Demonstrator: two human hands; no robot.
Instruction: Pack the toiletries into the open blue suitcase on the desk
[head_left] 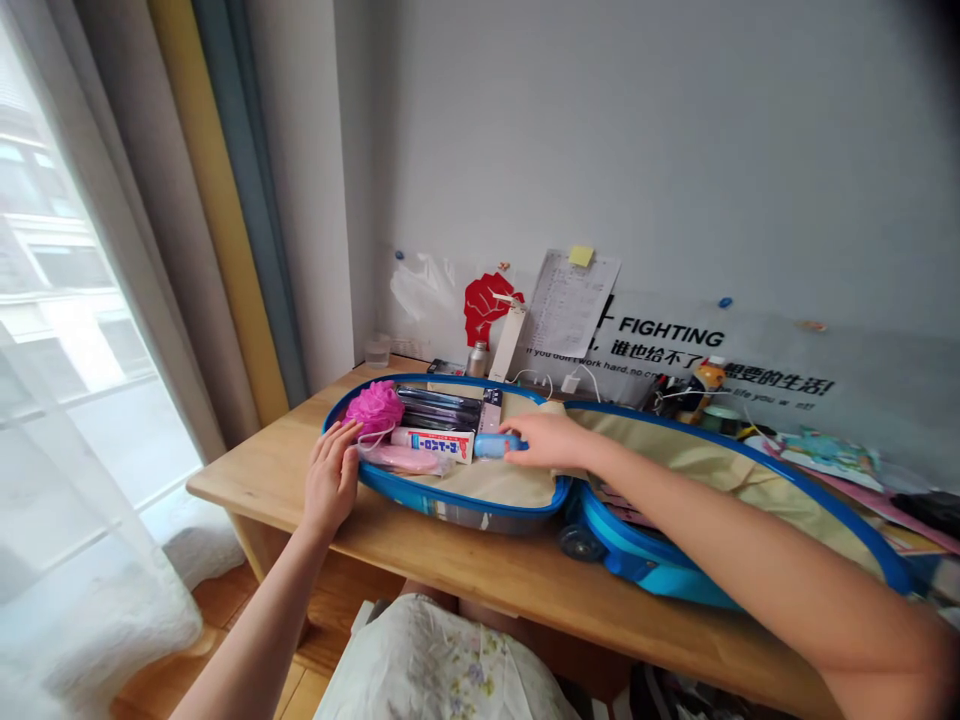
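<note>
An open blue suitcase with beige lining lies on the wooden desk. My left hand rests flat on the suitcase's left rim, fingers stretched out. My right hand is closed on a small blue capsule-shaped case inside the left half. Beside it lie a white toothpaste box, a pink pouch, a pink bath puff and dark flat packets.
Curtains and a bright window stand at the left. Against the wall are a red fist cutout, papers, a small bottle and chargers. Clutter and books cover the desk's right end.
</note>
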